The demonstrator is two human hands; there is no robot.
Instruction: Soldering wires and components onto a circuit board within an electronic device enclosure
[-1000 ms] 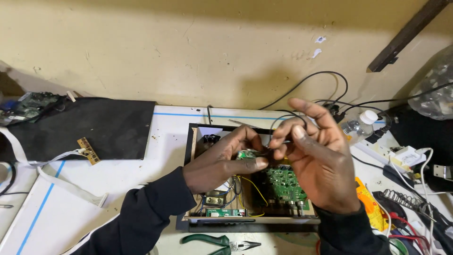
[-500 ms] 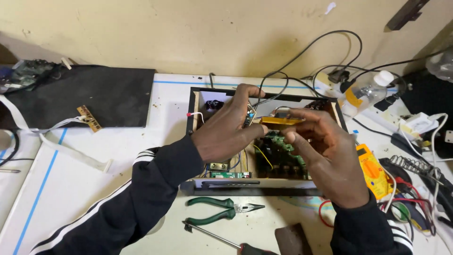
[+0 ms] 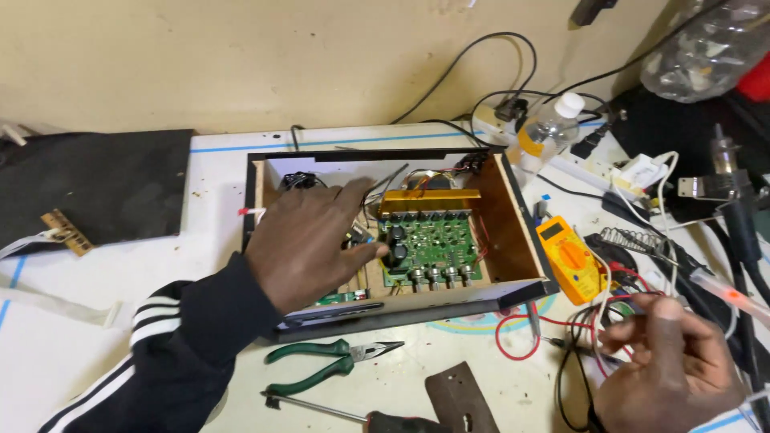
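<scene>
Drew apart since half a second before: right hand [image 3: 670, 369] out of the open amplifier case [image 3: 513, 232] and down among the tangle of red, black and white wires [image 3: 593, 329] at the near right, left hand [image 3: 309, 240] left resting inside the case. Fingers of the right hand half curled, pinching at a thin wire; whether truly clamped on it, could not tell. Left hand spread flat, fingers loose, gripping nothing, thumb tip touching the green circuit board [image 3: 429, 244]. Just nearer than the left hand, outside the case front, green-handled pliers [image 3: 329, 357] and a screwdriver [image 3: 321, 407]. Between the two hands, a dark metal plate [image 3: 461, 397]. Beyond the right hand, a yellow multimeter [image 3: 569, 256]; farther still, a plastic bottle [image 3: 545, 132] near the wall.
</scene>
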